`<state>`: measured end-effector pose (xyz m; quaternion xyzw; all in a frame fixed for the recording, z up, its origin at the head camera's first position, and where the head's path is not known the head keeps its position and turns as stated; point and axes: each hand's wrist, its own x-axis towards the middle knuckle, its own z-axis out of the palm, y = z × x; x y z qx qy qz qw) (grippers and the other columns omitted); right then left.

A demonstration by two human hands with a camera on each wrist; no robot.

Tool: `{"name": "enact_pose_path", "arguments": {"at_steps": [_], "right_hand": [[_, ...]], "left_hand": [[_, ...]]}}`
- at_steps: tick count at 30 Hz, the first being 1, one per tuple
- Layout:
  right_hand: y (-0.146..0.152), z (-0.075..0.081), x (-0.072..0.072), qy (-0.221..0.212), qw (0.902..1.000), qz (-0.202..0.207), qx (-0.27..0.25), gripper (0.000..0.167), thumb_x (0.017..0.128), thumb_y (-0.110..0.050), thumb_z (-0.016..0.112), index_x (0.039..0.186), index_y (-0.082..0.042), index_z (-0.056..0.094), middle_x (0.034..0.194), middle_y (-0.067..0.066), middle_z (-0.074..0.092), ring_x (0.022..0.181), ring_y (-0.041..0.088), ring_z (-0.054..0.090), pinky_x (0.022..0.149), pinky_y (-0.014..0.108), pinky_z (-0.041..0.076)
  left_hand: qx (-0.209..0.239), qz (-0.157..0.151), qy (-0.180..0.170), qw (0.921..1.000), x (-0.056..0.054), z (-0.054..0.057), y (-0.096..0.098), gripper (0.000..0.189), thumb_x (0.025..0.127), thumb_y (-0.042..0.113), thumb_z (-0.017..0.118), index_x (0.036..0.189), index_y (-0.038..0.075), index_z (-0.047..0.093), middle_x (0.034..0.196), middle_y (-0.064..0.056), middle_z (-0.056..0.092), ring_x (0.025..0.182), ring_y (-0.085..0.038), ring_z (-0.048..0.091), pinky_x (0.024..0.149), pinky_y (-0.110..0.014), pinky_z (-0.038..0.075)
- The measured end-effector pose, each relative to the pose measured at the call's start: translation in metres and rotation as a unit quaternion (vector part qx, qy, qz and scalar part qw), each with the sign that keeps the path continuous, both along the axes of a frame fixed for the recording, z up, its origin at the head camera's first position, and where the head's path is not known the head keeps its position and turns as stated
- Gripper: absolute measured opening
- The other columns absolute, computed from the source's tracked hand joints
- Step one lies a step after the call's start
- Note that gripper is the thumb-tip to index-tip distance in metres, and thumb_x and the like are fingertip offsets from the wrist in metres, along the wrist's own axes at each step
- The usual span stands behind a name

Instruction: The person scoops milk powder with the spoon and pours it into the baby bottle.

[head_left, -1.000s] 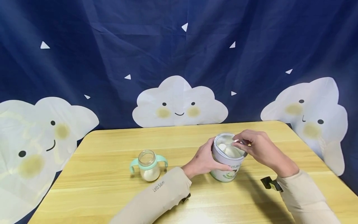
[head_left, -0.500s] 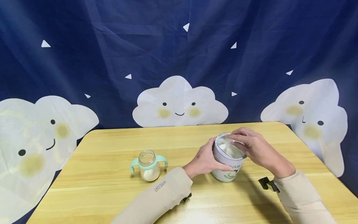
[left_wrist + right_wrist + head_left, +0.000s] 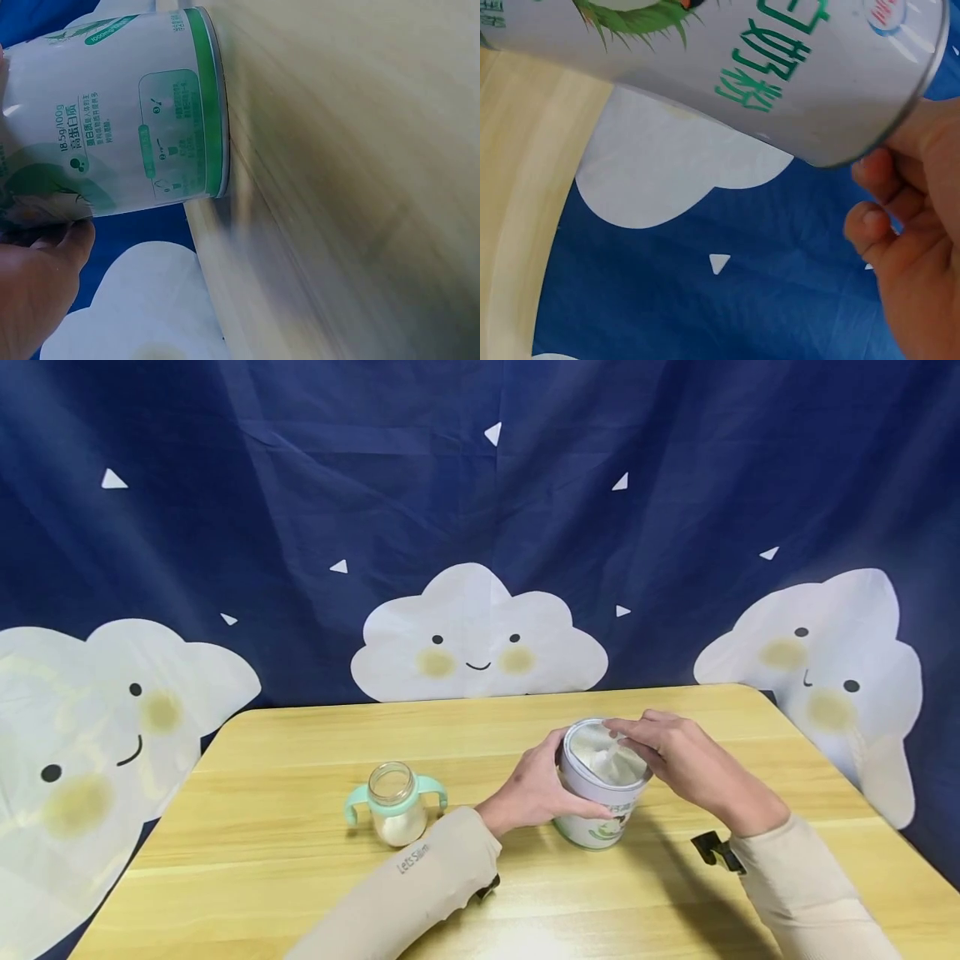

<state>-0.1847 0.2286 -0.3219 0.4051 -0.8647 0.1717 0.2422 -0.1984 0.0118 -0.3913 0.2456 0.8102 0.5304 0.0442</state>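
Note:
A white milk powder can (image 3: 600, 802) with green print stands on the table. My left hand (image 3: 528, 789) grips it round the side, thumb across its front; the left wrist view shows that hand (image 3: 37, 292) beside the can's printed wall. Over the can's top lies a creased, silvery foil seal (image 3: 603, 756). My right hand (image 3: 671, 756) is above the far right rim, its fingertips pinching the foil where the creases meet. The right wrist view has the right hand (image 3: 915, 217) at the rim with its lower fingers curled.
A baby bottle (image 3: 395, 803) without a cap, with mint handles and pale powder inside, stands to the left, just beyond my left sleeve (image 3: 412, 885). Behind the wooden table (image 3: 300, 752) hangs a dark blue curtain (image 3: 420, 493) with clouds.
The silvery foil now spreads over the can's top, covering the round white thing seen inside earlier. My right fingertips have shifted left over the opening. The left hand keeps its grip.

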Motion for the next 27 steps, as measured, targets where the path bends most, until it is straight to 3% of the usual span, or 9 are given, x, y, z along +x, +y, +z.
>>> {"name": "enact_pose_path", "arguments": {"at_steps": [7,13,20,24,27], "right_hand": [[0.002,0.003,0.007,-0.017,0.9997,-0.013,0.013,0.037,0.081,0.011,0.075,0.116,-0.001,0.072,0.078,-0.003,0.060,0.068,0.003,0.051,0.055,0.021,0.050],[0.004,0.003,0.013,-0.043,0.9989,-0.015,-0.014,0.036,0.083,0.008,0.075,0.117,0.000,0.072,0.079,-0.005,0.061,0.063,0.000,0.046,0.052,0.018,0.045],[0.002,0.000,0.015,-0.085,0.9945,-0.029,-0.055,0.025,0.083,0.006,0.075,0.109,0.006,0.073,0.090,0.009,0.075,0.059,-0.003,0.050,0.052,0.016,0.046],[-0.001,-0.003,0.017,-0.132,0.9861,-0.039,-0.094,0.019,0.085,0.003,0.075,0.104,0.005,0.075,0.082,0.007,0.074,0.056,-0.003,0.051,0.048,0.017,0.046],[-0.003,-0.003,0.020,-0.181,0.9736,-0.051,-0.129,0.014,0.086,0.000,0.075,0.100,0.003,0.076,0.080,0.003,0.074,0.062,0.000,0.059,0.052,0.019,0.051]], "left_hand": [[-0.001,-0.005,-0.006,1.0000,0.001,0.002,-0.008,0.107,0.059,0.030,0.099,0.148,0.015,0.041,0.129,0.001,0.061,0.113,-0.006,0.057,0.099,-0.028,0.047],[0.002,-0.011,-0.006,0.9999,0.002,0.002,-0.011,0.106,0.060,0.028,0.099,0.148,0.014,0.040,0.131,0.000,0.060,0.115,-0.007,0.057,0.099,-0.029,0.047],[-0.005,-0.013,0.002,0.9999,0.001,0.002,-0.012,0.106,0.061,0.029,0.098,0.148,0.012,0.040,0.131,0.001,0.059,0.115,-0.007,0.057,0.098,-0.028,0.047],[-0.001,-0.019,0.003,0.9998,0.001,0.002,-0.013,0.105,0.062,0.028,0.098,0.148,0.011,0.040,0.131,0.001,0.059,0.115,-0.007,0.056,0.099,-0.027,0.047],[0.000,-0.020,0.003,0.9998,0.001,0.001,-0.013,0.105,0.062,0.029,0.098,0.147,0.012,0.040,0.131,0.002,0.059,0.114,-0.006,0.056,0.098,-0.027,0.047]]}}
